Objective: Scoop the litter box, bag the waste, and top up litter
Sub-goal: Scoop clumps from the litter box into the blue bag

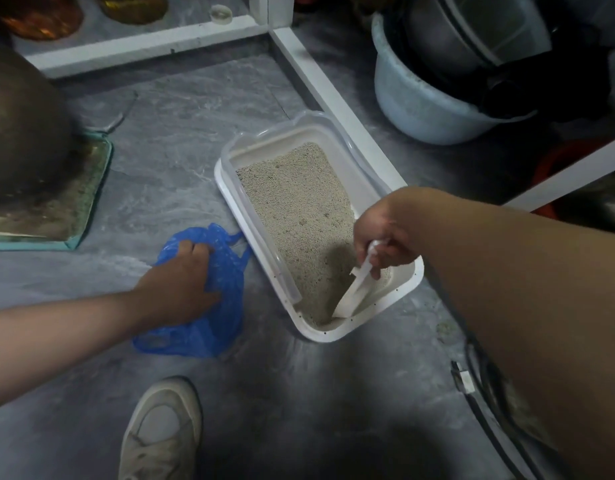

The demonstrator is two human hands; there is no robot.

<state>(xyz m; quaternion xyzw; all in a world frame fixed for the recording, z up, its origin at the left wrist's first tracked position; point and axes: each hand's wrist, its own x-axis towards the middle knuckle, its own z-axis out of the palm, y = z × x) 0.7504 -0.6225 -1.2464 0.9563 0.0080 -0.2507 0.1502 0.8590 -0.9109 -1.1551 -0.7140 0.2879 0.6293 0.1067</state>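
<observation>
A white litter box (408, 289) with a clear rim stands on the grey floor, filled with beige litter (299, 202). My right hand (382, 237) grips the handle of a white scoop (353, 296) whose blade digs into the litter at the box's near corner. A crumpled blue plastic bag (226, 292) lies on the floor just left of the box. My left hand (181, 282) rests on the bag, fingers curled into the plastic at its top.
A white frame leg (333, 95) runs along the box's far right side. A pale blue basin (413, 102) holding dark items sits beyond it. A teal-edged mat (67, 206) lies at left. My white shoe (164, 431) is near the bottom, and a black cable (472, 372) at right.
</observation>
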